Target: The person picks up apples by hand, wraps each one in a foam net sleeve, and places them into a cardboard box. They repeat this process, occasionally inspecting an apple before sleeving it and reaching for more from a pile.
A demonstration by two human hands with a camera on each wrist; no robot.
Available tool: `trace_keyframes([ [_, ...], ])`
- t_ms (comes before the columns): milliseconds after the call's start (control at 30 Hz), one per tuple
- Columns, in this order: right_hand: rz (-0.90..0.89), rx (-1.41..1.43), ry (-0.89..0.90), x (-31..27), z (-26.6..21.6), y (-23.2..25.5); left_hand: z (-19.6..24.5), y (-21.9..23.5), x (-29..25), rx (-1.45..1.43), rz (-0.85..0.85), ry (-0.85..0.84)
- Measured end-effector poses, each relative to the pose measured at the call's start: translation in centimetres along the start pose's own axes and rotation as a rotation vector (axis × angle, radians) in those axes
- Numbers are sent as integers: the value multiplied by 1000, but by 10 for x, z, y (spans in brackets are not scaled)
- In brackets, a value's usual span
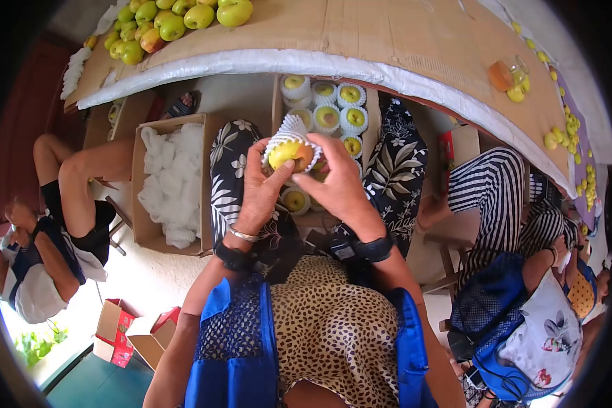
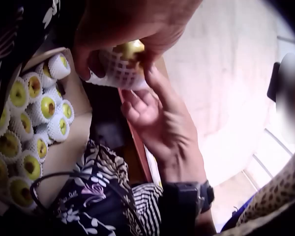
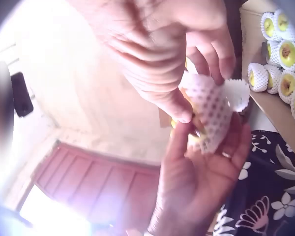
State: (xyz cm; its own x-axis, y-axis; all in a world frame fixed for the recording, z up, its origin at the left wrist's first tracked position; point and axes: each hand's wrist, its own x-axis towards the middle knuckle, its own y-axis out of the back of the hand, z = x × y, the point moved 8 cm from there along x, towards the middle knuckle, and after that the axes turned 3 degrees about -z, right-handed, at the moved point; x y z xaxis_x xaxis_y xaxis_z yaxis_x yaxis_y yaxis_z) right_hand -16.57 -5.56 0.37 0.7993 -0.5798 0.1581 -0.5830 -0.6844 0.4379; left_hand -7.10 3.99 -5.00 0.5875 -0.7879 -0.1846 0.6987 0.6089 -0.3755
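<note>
A yellow-green apple point(image 1: 287, 156) with a reddish side is partly covered by a white foam net point(image 1: 293, 127), held over the person's lap. The left hand point(image 1: 253, 194) grips it from the left, thumb across the apple's front. From the other side the right hand point(image 1: 345, 185) pinches the net's edge; in the right wrist view its thumb point(image 3: 174, 105) lies at the rim of the net, against the fruit. Below the hands, a cardboard box point(image 1: 277, 102) between the knees holds several netted apples point(image 1: 327, 117).
A carton of loose white foam nets point(image 1: 173, 173) stands left of the lap. Ahead, a cardboard-covered table point(image 1: 360, 34) bears a pile of apples point(image 1: 172, 27) and a clear jar point(image 1: 502, 76). People sit on both sides, one in striped trousers point(image 1: 486, 180) at the right.
</note>
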Motion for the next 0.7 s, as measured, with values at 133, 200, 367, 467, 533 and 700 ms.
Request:
trace_keyframes([
  [133, -35, 494, -143, -7, 37, -5, 8, 0, -1, 103, -101, -59],
  [200, 43, 380, -172, -10, 40, 1, 8, -4, 0, 142, -127, -14],
  [367, 174, 205, -91, -12, 31, 7, 5, -3, -4, 258, -67, -37],
  [467, 179, 184, -44, -10, 21, 11, 1, 7, 0, 524, -30, -32],
  [533, 134, 163, 22, -9, 9, 6, -9, 14, -1, 418, 29, -21],
  [700, 78, 11, 125, -14, -7, -10, -7, 20, 1, 102, 90, -58],
])
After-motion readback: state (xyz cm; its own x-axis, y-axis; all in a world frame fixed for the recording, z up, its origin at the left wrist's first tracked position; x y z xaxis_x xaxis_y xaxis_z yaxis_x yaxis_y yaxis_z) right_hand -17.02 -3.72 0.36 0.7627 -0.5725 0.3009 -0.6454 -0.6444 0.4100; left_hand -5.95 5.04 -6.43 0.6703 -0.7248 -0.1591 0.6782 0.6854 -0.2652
